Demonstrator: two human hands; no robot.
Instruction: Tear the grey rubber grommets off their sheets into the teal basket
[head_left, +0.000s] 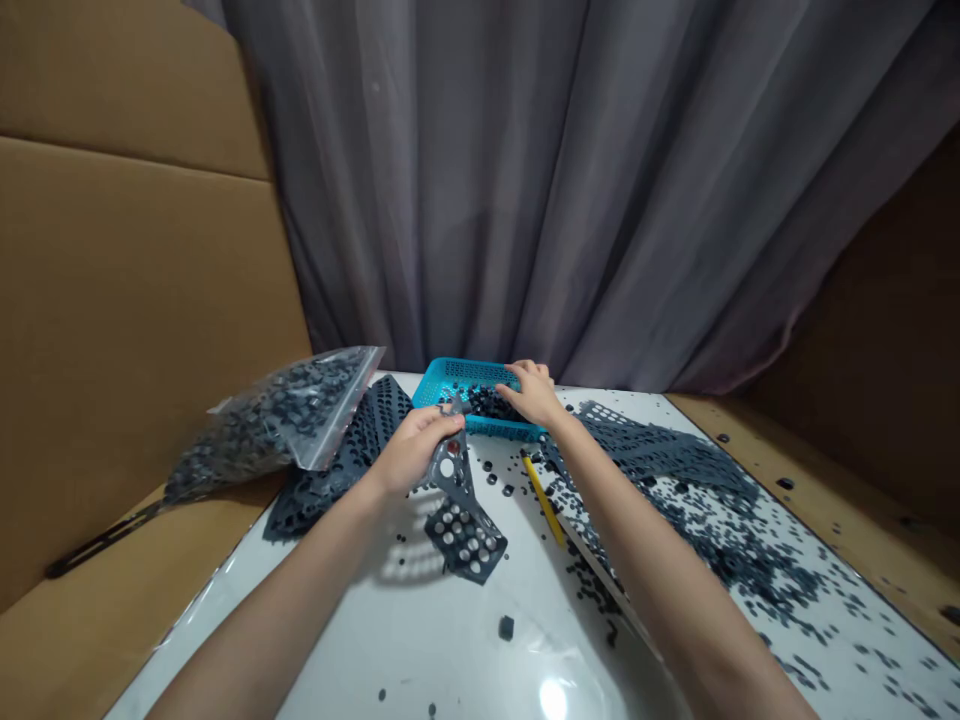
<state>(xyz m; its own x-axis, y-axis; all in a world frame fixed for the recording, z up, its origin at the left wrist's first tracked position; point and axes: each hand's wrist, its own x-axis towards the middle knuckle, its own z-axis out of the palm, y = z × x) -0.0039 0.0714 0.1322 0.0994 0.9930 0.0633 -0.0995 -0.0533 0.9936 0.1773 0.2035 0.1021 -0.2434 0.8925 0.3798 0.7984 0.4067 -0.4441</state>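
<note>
Where the left hand [409,445] grips: thumb and fingers clamp the upper end of a perforated sheet [459,492], leaving its lower part hanging bent just above or against the tabletop; which of the two is hard to tell.
Reason for that grip: holding it by one end probably keeps the rows of holes exposed and in view.
Reddish spot on the sheet: a small round mark near the thumb, its nature unclear.
Right hand [536,392]: thumb and forefinger stand apart over the basket's right side; whether any fingertip touches its contents cannot be told.
Blue basket [495,429]: beyond the left hand, near the curtain, likely placed centrally so both hands reach it; small dark pieces [491,402] lie inside.
Yellow-ended tool [544,500]: beside the right forearm, perhaps laid there for easy pick-up.
Grey strip [607,585]: runs partly beneath that forearm.
Perforated sheets: a pile [367,430] at left, others [645,445] at right, seemingly kept aside from the middle.
Loose dark bits [750,560]: strewn across the right of the tabletop [345,620].
Clear zip bag [285,400]: full of dark pieces, leaning by the cardboard [135,330].
Curtain [480,180]: hangs behind everything.
Writing: no brand or label readable.
</note>
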